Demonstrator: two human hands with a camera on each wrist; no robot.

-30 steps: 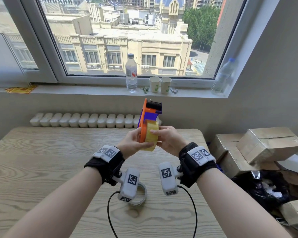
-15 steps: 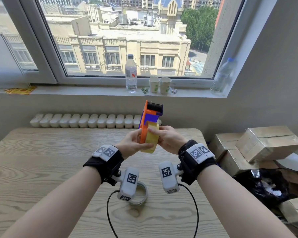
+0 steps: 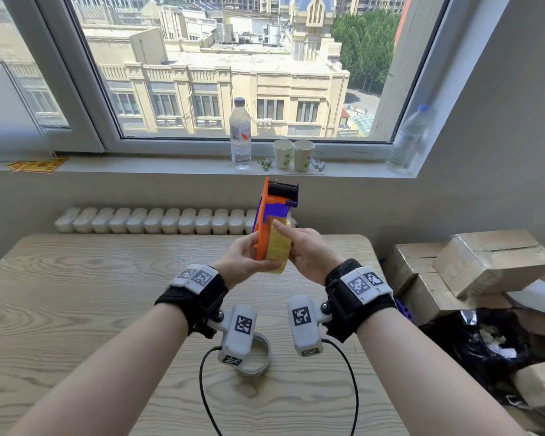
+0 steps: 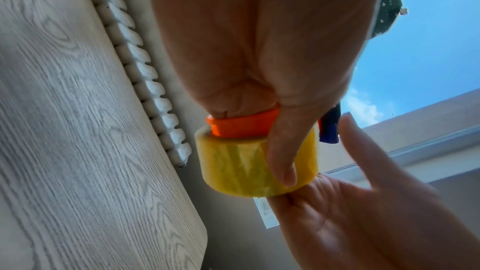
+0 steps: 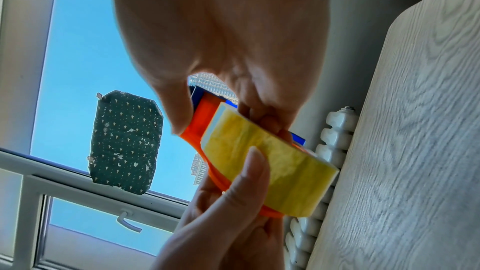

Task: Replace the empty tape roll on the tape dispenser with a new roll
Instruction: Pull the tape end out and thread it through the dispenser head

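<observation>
My left hand (image 3: 247,258) holds the orange and purple tape dispenser (image 3: 274,204) upright above the table. Its fingers lie behind the orange side plate (image 4: 241,126) and its thumb (image 4: 281,151) lies across the new yellow tape roll (image 3: 278,250). The roll sits against the plate. My right hand (image 3: 301,245) grips the roll from the right, index finger along its top edge, thumb (image 5: 179,114) on the plate's rim. The empty roll (image 3: 261,357) lies on the table, half hidden by the left wrist camera.
The wooden table (image 3: 76,294) ends at a white radiator (image 3: 155,220) below the window sill. The sill holds a water bottle (image 3: 240,133), two paper cups (image 3: 293,154) and another bottle (image 3: 406,140). Cardboard boxes (image 3: 485,262) and a black bag (image 3: 479,347) stand at the right.
The yellow roll has turned flatter against the orange plate. My right index finger has moved up onto the roll's top edge. Both hands stayed at the same spot.
</observation>
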